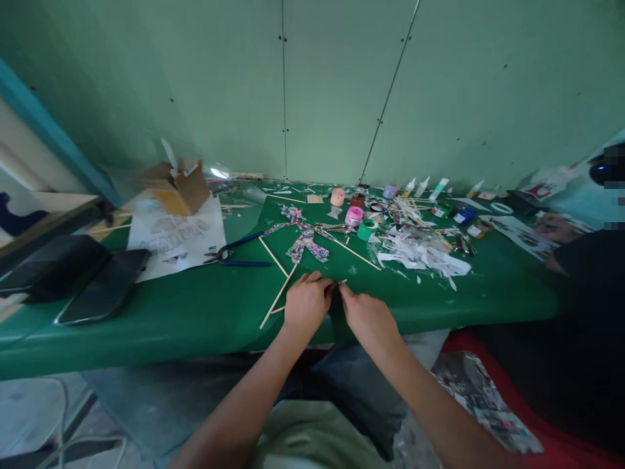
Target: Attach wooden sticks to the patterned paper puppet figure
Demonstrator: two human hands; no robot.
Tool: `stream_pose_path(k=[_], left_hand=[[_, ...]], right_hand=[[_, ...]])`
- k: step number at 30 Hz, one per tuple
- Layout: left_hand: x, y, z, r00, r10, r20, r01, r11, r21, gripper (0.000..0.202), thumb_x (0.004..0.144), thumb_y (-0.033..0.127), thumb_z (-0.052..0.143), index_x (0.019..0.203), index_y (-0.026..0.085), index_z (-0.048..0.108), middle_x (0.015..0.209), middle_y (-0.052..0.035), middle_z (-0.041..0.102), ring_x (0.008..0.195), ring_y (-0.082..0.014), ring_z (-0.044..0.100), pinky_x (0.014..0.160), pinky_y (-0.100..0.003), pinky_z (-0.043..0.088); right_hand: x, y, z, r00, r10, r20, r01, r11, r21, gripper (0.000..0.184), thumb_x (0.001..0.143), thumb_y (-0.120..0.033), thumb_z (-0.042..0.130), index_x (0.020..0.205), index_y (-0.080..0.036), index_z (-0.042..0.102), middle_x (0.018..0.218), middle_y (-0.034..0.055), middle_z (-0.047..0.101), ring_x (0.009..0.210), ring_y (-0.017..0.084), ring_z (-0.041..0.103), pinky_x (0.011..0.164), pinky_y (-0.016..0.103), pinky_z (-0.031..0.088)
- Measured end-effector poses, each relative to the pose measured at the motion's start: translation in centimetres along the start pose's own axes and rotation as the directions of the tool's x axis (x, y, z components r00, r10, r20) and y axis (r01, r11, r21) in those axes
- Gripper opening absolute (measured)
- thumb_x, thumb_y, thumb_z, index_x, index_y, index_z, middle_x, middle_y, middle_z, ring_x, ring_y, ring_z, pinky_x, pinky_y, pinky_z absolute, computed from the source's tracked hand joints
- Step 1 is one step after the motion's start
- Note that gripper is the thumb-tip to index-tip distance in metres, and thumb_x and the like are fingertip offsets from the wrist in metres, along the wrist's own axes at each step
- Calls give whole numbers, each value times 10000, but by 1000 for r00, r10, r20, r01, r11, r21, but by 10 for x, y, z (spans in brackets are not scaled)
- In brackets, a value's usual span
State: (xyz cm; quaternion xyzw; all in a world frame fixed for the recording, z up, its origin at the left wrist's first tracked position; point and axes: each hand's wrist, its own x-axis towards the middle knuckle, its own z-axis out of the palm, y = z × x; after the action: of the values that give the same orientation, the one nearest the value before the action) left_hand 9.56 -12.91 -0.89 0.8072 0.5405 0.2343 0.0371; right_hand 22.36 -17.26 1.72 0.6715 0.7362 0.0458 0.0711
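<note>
My left hand (308, 301) and my right hand (367, 314) meet at the front of the green table, fingertips pinched close together. A pale tip of a thin wooden stick (343, 281) shows at my right fingertips. What the left fingers pinch is mostly hidden; something small and dark lies between the hands. Left of my left hand are several thin wooden sticks (277, 298), joined or crossing at angles. Just beyond it rests a figure covered in multicoloured scraps (306, 236). Blue-handled pliers (224, 254) lie with jaws apart to the left.
Paint jars, among them a pink jar (354, 215) and a green jar (367, 228), stand behind a heap of white paper strips (424, 254). On the left are a cardboard box (183, 189), a printed sheet (205, 228) and a phone (105, 286). Another person's hand (556, 228) is at right.
</note>
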Motion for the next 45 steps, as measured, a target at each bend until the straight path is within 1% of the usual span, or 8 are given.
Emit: stream_pose_path(k=[5,11,19,25,31,36,40,45], left_hand=[[-2,1,1,1000,-13,-6,13,1000,-13,198,915,302,505,899,277,701,886,-23,639,846,-175,573,692,-276,412],[-5,0,0,1000,24,-14,-24,999,-25,203,914,311,504,892,284,704,882,-20,645,841,-183,570,701,-287,413],[-3,1,0,1000,-6,3,6,1000,-23,206,913,302,510,918,268,713,892,-32,646,845,-170,580,694,-278,419],[-3,0,1,1000,-16,1,16,999,-45,183,896,309,535,885,286,717,887,-14,659,849,-172,587,672,-277,410],[-1,1,-1,998,-55,36,58,996,-68,180,893,296,542,889,270,720,900,-20,661,863,-160,600,672,-268,414],[-2,1,-1,999,-32,25,34,998,-61,173,889,286,544,878,267,716,892,-17,663,853,-164,598,679,-268,420],[-2,-1,1,1000,-25,-2,25,997,-68,174,890,284,542,866,269,714,884,-12,663,852,-165,595,681,-265,421],[-1,-3,1,1000,-23,21,25,996,-82,164,885,280,550,868,261,712,882,-13,666,835,-160,596,680,-262,424]], right_hand=[[-6,2,8,1000,20,-14,-20,1000,7,409,977,-222,318,1364,-208,451,747,100,705,679,205,707,586,242,499],[-19,4,12,1000,21,1,-21,1000,18,416,970,-218,344,1376,-208,437,777,91,714,663,194,702,557,230,495],[-6,1,7,999,28,17,-28,1000,2,422,974,-219,323,1382,-194,430,764,110,706,708,200,709,601,234,504],[-11,0,8,999,25,20,-25,1000,19,428,971,-207,316,1383,-195,433,771,103,707,664,205,700,568,250,507],[-7,0,7,998,38,44,-39,999,22,424,977,-246,319,1386,-212,424,798,115,712,714,217,708,608,266,516],[-6,-1,6,998,46,37,-48,998,36,400,975,-251,330,1356,-219,447,781,107,713,707,214,706,608,257,508],[-6,-1,7,998,47,46,-48,999,24,421,978,-237,309,1382,-201,421,777,115,711,702,215,706,604,259,508],[-7,-2,8,999,33,18,-33,999,3,419,974,-214,315,1376,-195,433,764,114,707,696,215,708,588,252,505]])
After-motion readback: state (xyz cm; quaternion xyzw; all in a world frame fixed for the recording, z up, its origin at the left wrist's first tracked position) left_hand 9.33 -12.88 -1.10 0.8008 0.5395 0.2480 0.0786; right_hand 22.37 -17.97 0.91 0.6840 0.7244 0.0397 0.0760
